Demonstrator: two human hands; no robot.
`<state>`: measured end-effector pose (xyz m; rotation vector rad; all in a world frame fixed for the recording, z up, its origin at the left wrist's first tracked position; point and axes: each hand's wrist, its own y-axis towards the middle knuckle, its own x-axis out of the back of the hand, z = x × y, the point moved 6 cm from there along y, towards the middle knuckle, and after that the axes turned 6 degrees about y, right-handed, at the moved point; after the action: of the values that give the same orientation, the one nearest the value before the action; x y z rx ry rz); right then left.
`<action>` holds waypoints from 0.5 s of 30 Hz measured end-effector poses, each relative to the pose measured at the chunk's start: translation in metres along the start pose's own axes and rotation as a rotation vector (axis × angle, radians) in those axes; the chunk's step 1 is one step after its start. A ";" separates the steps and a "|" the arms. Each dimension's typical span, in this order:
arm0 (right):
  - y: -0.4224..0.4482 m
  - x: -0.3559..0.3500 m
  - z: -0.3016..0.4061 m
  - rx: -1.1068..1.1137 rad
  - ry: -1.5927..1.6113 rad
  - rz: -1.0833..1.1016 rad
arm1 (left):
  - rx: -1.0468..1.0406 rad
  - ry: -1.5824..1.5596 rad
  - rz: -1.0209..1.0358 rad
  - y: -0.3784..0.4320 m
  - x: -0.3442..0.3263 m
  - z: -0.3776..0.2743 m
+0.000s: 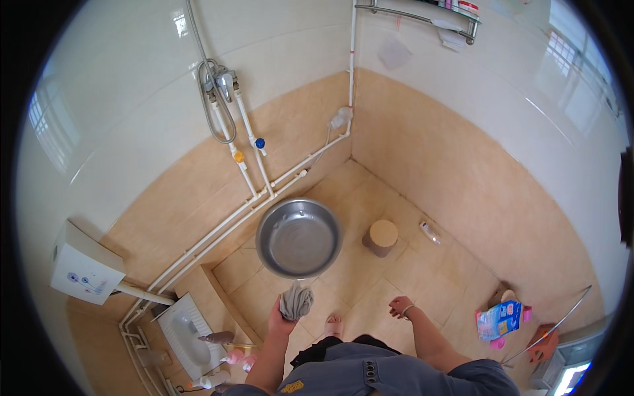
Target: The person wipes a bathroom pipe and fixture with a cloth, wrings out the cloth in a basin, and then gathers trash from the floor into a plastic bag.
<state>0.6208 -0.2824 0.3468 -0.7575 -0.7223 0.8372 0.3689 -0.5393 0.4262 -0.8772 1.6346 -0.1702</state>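
My left hand grips a bunched grey cloth just in front of my body. Right beyond the cloth, a wide round metal basin rests on the tiled floor, with a shallow shine of water or wet metal inside. My right hand hangs to the right, its fingers loosely curled and nothing visible in them. A bracelet circles that wrist. To the right of the basin stands a small round stool with a tan top.
A squat toilet with bottles beside it lies at lower left, under a white cistern. White pipes and a shower mixer line the left wall. A clear bottle and a blue-pink bag lie at right.
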 end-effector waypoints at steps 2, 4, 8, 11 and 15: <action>0.018 0.025 -0.011 -0.062 0.017 -0.034 | 0.006 -0.019 -0.011 0.028 -0.018 -0.005; 0.024 0.046 -0.018 -0.095 0.076 -0.072 | 0.018 -0.037 -0.016 0.049 -0.034 -0.007; 0.043 0.084 -0.011 -0.208 0.080 -0.067 | -0.012 -0.019 -0.070 0.098 -0.051 -0.018; 0.067 0.123 0.014 -0.218 0.010 -0.080 | -0.060 -0.048 -0.107 0.128 -0.064 -0.021; 0.121 0.158 0.091 -0.116 -0.114 -0.065 | -0.127 -0.137 -0.080 0.166 -0.082 -0.030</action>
<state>0.5783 -0.0679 0.3371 -0.7901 -0.8988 0.7892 0.2681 -0.3820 0.4066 -1.0293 1.4965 -0.0606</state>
